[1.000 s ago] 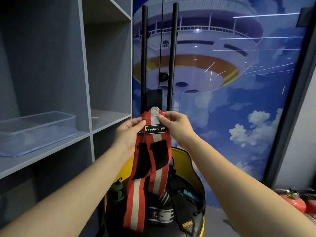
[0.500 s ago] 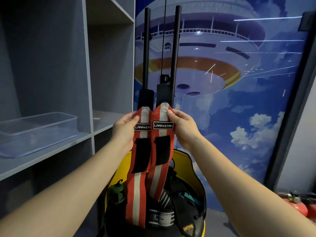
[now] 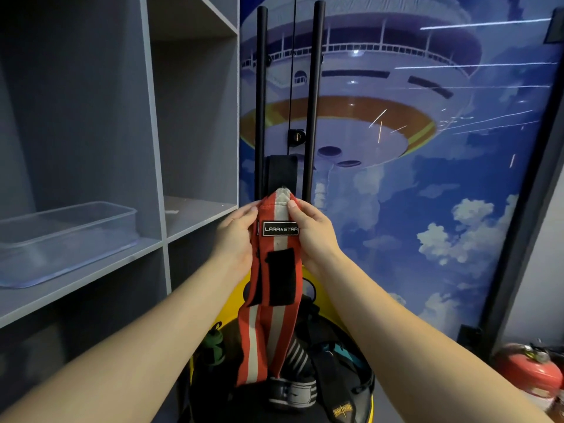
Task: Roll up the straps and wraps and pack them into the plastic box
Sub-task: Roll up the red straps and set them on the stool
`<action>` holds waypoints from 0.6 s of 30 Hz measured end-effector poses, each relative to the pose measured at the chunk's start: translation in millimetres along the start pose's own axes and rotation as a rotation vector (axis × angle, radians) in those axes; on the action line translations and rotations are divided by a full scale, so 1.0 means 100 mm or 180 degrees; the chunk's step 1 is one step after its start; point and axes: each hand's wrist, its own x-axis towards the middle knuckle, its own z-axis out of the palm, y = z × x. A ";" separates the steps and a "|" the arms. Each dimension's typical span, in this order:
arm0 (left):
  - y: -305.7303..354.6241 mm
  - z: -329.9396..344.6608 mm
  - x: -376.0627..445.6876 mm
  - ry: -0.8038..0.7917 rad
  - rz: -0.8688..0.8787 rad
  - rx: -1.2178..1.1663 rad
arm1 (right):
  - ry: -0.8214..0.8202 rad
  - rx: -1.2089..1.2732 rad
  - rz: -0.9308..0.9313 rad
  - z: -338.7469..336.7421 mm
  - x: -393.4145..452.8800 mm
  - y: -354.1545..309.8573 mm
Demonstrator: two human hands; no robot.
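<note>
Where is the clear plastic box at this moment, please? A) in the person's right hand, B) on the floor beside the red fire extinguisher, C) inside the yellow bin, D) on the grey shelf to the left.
D: the clear plastic box sits on the grey shelf at left, with neither hand touching it.

Two bare forearms, sleeveless, left grip (image 3: 236, 239) and right grip (image 3: 314, 236) ungloved.

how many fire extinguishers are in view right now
1 for certain: a red fire extinguisher on the floor at the lower right, beside the dark frame of the mural wall. A second red shape at the frame edge may be another, cut off.
</note>
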 end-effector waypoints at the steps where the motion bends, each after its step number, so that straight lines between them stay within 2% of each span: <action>1: 0.00 -0.01 0.00 -0.0026 -0.0047 -0.0023 | 0.0049 0.0037 -0.0017 0.01 0.01 0.02; 5: -0.04 -0.02 -0.03 -0.0195 -0.0123 -0.0005 | 0.0175 0.0129 -0.0052 0.06 0.04 0.11; 12: -0.07 -0.09 0.17 0.0035 -0.0051 0.0189 | 0.0325 -0.0147 -0.0243 0.07 0.14 0.23; 18: 0.06 -0.41 0.45 0.0159 0.0111 0.0308 | 0.0011 -0.1167 -0.0164 -0.13 0.16 0.47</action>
